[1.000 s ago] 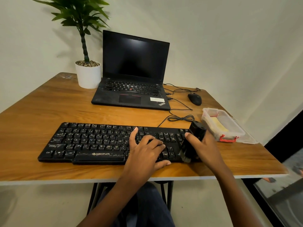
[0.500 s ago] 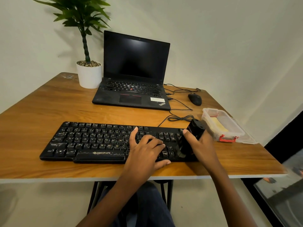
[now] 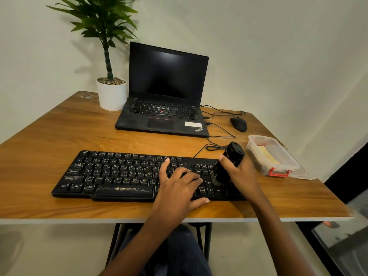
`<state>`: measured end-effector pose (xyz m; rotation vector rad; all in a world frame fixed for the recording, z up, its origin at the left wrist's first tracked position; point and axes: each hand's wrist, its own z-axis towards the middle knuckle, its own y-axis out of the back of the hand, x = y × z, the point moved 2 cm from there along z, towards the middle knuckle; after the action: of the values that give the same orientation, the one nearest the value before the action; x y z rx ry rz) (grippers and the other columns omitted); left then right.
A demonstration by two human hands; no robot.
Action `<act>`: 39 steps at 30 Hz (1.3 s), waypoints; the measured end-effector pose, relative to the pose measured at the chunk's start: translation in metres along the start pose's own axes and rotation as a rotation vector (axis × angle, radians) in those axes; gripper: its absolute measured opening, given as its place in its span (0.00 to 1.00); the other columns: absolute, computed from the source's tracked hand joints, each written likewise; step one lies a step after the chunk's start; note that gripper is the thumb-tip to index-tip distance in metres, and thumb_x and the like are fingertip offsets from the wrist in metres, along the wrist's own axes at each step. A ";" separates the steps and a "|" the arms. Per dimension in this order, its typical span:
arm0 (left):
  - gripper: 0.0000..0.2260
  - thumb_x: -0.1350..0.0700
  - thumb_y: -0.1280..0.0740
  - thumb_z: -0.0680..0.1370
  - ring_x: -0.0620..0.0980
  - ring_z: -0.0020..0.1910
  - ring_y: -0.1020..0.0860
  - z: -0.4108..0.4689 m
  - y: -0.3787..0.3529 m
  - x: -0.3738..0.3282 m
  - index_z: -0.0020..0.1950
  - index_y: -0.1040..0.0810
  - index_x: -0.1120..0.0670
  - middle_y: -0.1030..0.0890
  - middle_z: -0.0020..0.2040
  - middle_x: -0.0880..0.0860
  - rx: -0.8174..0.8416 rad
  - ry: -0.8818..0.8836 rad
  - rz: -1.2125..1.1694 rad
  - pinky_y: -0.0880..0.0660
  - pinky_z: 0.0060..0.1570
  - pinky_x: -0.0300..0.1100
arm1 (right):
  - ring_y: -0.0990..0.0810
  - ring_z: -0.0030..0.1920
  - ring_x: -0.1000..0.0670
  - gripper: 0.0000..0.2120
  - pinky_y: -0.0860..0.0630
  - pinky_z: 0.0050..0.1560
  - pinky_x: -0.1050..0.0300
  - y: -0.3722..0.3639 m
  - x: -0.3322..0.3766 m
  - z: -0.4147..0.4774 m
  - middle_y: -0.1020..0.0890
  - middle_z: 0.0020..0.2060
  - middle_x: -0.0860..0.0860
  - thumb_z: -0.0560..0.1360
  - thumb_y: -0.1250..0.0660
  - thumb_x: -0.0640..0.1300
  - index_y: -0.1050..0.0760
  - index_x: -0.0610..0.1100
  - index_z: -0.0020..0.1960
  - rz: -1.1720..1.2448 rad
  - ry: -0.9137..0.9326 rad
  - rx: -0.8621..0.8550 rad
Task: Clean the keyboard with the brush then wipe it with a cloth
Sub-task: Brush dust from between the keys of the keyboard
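Note:
A black keyboard (image 3: pixel 111 174) lies along the front of the wooden table (image 3: pixel 49 132). My left hand (image 3: pixel 179 188) rests on its right-middle keys, fingers spread and lightly bent, holding the keyboard down. My right hand (image 3: pixel 242 176) grips a black brush (image 3: pixel 231 160) with a thick cylindrical handle, tilted, its bristle end down on the keys at the keyboard's right end. A yellow cloth (image 3: pixel 266 156) lies inside a clear plastic box (image 3: pixel 286 168) at the right.
An open black laptop (image 3: pixel 165 108) stands behind the keyboard, with a potted plant (image 3: pixel 111 92) to its left. A black mouse (image 3: pixel 238 124) and loose cables (image 3: pixel 217 142) lie at the back right. The table's right edge runs just beyond the box.
My right hand has shifted the brush slightly up and left over the keyboard's right end. My left hand stays on the keys.

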<state>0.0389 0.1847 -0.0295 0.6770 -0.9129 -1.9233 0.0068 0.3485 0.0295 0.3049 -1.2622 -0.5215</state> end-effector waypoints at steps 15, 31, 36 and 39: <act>0.24 0.34 0.47 0.71 0.45 0.51 0.21 -0.001 -0.002 0.001 0.49 0.17 0.45 0.19 0.48 0.40 0.005 0.003 0.000 0.47 0.66 0.61 | 0.23 0.42 0.54 0.04 0.25 0.42 0.56 -0.003 -0.005 0.021 0.22 0.41 0.52 0.76 0.36 0.49 0.30 0.51 0.44 0.030 -0.065 -0.014; 0.24 0.34 0.47 0.71 0.45 0.51 0.21 -0.001 -0.003 0.001 0.49 0.17 0.45 0.19 0.48 0.41 0.013 -0.001 -0.002 0.48 0.66 0.60 | 0.23 0.41 0.56 0.06 0.23 0.41 0.56 0.002 -0.011 0.026 0.22 0.40 0.54 0.75 0.34 0.48 0.31 0.54 0.42 0.110 -0.132 -0.008; 0.24 0.34 0.47 0.71 0.45 0.51 0.22 -0.001 -0.003 0.001 0.49 0.17 0.45 0.19 0.48 0.41 0.007 -0.004 0.001 0.48 0.67 0.61 | 0.20 0.44 0.51 0.04 0.21 0.46 0.49 0.001 -0.011 0.035 0.20 0.41 0.51 0.74 0.33 0.49 0.28 0.52 0.42 0.030 -0.138 0.010; 0.24 0.34 0.47 0.71 0.45 0.51 0.21 -0.001 -0.002 0.000 0.49 0.17 0.45 0.19 0.48 0.41 0.002 -0.006 0.002 0.47 0.66 0.61 | 0.20 0.46 0.49 0.08 0.22 0.48 0.50 -0.006 -0.006 0.040 0.19 0.43 0.48 0.73 0.33 0.52 0.27 0.47 0.45 -0.022 -0.067 -0.082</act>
<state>0.0386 0.1850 -0.0318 0.6714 -0.9189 -1.9238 -0.0341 0.3494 0.0333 0.2343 -1.2997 -0.6047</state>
